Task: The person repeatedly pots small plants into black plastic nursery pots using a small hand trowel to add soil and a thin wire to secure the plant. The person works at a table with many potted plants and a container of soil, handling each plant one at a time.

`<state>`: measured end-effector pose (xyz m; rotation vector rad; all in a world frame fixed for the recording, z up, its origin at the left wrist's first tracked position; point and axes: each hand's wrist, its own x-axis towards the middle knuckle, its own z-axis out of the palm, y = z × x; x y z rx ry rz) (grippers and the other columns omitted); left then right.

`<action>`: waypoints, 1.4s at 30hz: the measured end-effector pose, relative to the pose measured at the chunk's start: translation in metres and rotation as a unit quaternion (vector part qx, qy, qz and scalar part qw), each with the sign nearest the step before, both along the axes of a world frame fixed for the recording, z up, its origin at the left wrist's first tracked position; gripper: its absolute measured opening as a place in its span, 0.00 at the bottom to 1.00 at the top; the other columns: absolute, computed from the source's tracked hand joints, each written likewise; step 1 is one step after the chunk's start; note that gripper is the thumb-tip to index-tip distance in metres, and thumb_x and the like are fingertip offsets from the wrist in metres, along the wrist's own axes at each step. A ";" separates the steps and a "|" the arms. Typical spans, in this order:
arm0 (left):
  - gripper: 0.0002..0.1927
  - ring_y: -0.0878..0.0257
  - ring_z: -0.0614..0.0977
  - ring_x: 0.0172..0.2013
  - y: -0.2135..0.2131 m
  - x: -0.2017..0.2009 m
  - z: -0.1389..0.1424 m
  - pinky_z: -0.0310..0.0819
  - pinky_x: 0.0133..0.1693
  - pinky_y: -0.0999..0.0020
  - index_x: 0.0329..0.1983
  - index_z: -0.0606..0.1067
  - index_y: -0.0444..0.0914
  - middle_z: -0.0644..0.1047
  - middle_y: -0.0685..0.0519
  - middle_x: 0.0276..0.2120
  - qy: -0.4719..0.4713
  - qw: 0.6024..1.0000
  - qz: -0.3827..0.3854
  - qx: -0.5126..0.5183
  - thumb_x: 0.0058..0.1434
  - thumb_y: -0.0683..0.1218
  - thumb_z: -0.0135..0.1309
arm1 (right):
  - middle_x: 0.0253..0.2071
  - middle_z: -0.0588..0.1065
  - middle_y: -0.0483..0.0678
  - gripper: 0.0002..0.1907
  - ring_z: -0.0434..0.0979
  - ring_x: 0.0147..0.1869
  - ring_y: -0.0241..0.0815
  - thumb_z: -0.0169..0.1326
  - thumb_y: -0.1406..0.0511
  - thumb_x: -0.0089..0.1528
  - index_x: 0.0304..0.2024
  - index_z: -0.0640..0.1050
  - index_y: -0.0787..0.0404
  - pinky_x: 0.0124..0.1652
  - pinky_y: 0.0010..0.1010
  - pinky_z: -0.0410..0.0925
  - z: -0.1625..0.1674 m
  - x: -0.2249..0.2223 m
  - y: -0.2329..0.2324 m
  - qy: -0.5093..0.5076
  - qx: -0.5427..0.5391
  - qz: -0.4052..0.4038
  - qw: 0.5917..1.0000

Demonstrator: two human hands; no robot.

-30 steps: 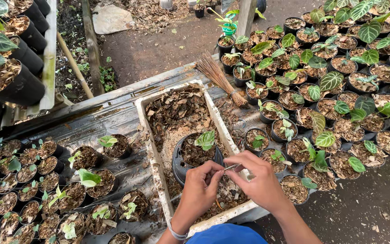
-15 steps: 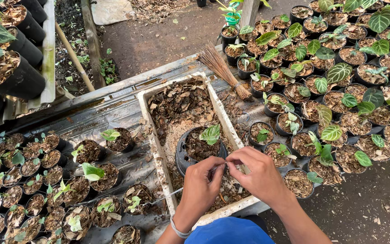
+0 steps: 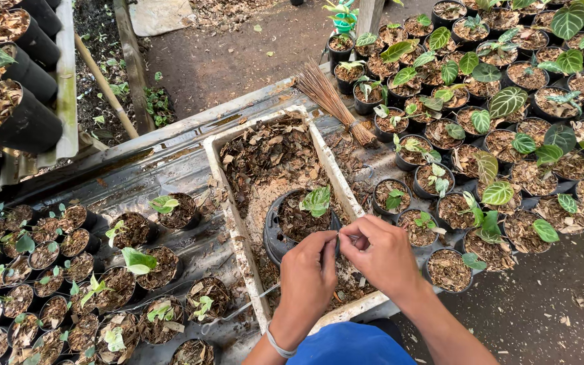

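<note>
Item: thin strip [image 3: 347, 237], pale, held between the fingertips of both hands at lower centre of the frame, just above the black pot [image 3: 292, 233]; too small to tell what it is made of. Judged light and bendable, easily dropped; best pinched near its two ends, as the hands do now

Left hand [image 3: 309, 277]: closed, thumb and forefinger pinched on the strip's left end; a pale band sits on the wrist

Right hand [image 3: 381, 253]: closed, fingertips pinched on the strip's right end, touching the left hand's fingers

Black pot: slotted plastic wall, filled with brown leaf mulch, one small green seedling [image 3: 317, 201] upright in it. Judged light but loose-filled, with a fragile leaf; take by the rim or wall, never the plant

White tray [image 3: 228, 203]: long, rectangular, centre of frame; holds the pot and a heap of dry leaves at its upper end

Broom of twigs [image 3: 326, 101]: lying just beside the tray's upper right

Small pots with seedlings [image 3: 76, 284]: crowded at lower left

Larger potted plants [image 3: 508, 101]: veined leaves, filling the upper right
</note>
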<state>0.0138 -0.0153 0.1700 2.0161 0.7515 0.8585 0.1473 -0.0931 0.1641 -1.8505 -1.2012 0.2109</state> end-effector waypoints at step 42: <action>0.28 0.63 0.78 0.31 -0.008 -0.039 -0.186 0.81 0.35 0.61 0.62 0.60 0.35 0.72 0.50 0.41 -0.053 0.882 0.213 -0.417 0.58 0.37 0.52 | 0.32 0.79 0.48 0.10 0.78 0.32 0.34 0.57 0.70 0.63 0.44 0.81 0.71 0.33 0.26 0.75 -0.247 -0.006 0.015 0.575 -0.045 -0.035 0.816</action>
